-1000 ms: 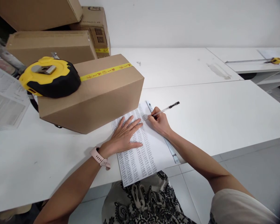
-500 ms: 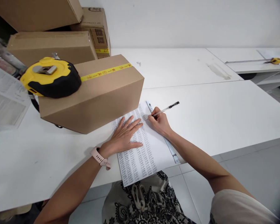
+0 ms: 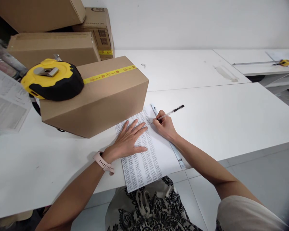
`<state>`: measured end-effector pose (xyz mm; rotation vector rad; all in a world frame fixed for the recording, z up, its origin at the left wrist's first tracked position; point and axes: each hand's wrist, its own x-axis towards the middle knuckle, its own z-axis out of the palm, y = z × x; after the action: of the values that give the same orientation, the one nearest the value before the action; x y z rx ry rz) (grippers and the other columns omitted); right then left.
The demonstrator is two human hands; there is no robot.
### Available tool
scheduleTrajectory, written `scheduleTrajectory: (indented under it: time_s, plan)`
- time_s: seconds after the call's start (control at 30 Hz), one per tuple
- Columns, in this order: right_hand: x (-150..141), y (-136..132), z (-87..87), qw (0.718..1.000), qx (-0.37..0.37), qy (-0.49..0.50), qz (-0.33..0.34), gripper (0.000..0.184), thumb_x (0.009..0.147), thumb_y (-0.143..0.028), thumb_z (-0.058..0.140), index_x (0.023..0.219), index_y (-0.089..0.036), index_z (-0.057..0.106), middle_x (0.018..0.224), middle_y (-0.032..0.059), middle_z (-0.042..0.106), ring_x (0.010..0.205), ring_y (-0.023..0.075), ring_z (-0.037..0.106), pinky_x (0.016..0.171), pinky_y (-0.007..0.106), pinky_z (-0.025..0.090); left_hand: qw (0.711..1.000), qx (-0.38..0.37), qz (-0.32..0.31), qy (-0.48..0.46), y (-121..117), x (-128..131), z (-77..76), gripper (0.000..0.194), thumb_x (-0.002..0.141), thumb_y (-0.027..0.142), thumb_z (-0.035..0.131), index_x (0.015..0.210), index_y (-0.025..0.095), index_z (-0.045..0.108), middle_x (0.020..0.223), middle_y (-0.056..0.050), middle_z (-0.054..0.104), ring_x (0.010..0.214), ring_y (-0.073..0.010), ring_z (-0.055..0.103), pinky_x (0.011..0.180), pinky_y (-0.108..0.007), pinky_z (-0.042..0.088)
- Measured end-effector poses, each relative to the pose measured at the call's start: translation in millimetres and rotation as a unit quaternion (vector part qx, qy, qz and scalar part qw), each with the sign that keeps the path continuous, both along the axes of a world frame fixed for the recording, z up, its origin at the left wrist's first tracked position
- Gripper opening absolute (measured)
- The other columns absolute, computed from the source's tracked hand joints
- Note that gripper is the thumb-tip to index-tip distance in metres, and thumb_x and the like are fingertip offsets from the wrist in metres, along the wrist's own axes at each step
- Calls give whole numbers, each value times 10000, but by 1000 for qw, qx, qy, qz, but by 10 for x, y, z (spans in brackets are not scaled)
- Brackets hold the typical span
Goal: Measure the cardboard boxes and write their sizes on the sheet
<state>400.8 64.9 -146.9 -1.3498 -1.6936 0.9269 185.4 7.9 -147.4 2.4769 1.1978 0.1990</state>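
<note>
A sheet of paper (image 3: 144, 160) filled with columns of small handwriting lies at the table's front edge, its lower corner reaching past it. Flat on the sheet rests my left hand (image 3: 130, 138), fingers spread, with a pink watch strap (image 3: 104, 163) at the wrist. My right hand (image 3: 164, 125) grips a clear pen with a black end (image 3: 174, 111), its tip hidden or too small to see near the last written column. Under the sheet's right side a pale blue printed edge (image 3: 179, 157) shows, perhaps a pad or another sheet.
A taped cardboard box (image 3: 106, 96) stands just beyond the paper, a yellow and black tape measure (image 3: 55, 80) on top. More boxes (image 3: 55, 45) are stacked behind. Printed papers (image 3: 7, 99) stand at left. A second tape measure (image 3: 284, 63) lies far right on the white table (image 3: 207, 112).
The pen's upper end has tilted very slightly left and down. My left hand and the paper have stayed put.
</note>
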Motion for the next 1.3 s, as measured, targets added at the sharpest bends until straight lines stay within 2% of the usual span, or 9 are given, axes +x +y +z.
scheduleTrajectory:
  time_s: [0.4,0.47,0.67,0.77,0.87,0.97,1.03,1.2,1.3]
  plan:
    - [97,88,-77,995,73,44,-49,134,866,-300,578,812,-227,480,663,-45,490,561,118,427,538,266,340,1000,9,-3,-4,-20,-15,5,796,880,662,532,1523,268,274,1645,-51,239,1535,-297,51,1222,-541,-24]
    - [178,155,-86,991,124,13,-43,85,897,-291,543,941,-219,550,785,-5,576,636,138,498,604,282,398,1000,12,-5,-3,-15,-29,-3,794,884,661,527,1522,263,273,1645,-56,242,1535,-294,49,1223,-543,-26]
    - [467,305,-143,959,210,-190,-5,364,868,-105,413,1094,-212,678,1048,101,681,982,256,572,843,383,465,1000,-15,7,13,-26,25,50,809,859,642,583,1509,243,312,1638,-72,254,1532,-315,69,1223,-597,2]
    - [546,348,-231,947,207,-247,-1,464,858,-74,375,1194,-194,673,1078,121,702,982,285,570,853,420,477,998,-17,48,-28,-179,62,279,717,868,594,605,1452,228,407,1599,-107,340,1507,-300,217,1220,-567,190]
    - [568,404,-338,947,214,-238,-21,573,818,-41,367,1323,-179,598,1069,109,720,989,282,588,856,419,487,969,129,142,-153,-415,-7,694,421,947,489,534,1302,262,527,1454,-80,537,1405,-246,428,1139,-500,388]
    - [564,450,-400,956,207,-202,-42,565,812,-61,376,1319,-189,592,1052,89,734,985,276,603,856,420,503,850,368,307,-219,-548,-230,1176,225,950,390,550,1144,277,559,1274,-59,625,1287,-248,530,1108,-513,406]
    - [559,465,-408,961,200,-186,-48,516,827,-97,385,1278,-191,616,1048,87,735,982,279,605,858,432,510,774,441,401,-213,-499,-429,1437,303,893,392,626,1152,262,538,1267,-78,602,1268,-267,524,1110,-510,392]
    - [564,452,-407,969,189,-149,-51,379,869,-215,410,1136,-206,679,1008,102,733,935,293,613,820,469,523,781,305,524,-150,-97,-806,1735,889,695,540,761,1407,185,364,1479,-186,435,1412,-372,348,1150,-546,310]
    - [571,403,-379,974,179,-115,-80,358,900,-289,421,1146,-219,671,1011,103,735,929,293,625,812,487,529,779,216,571,-145,86,-898,1801,1033,695,620,721,1489,146,261,1562,-210,344,1444,-371,325,1157,-513,307]
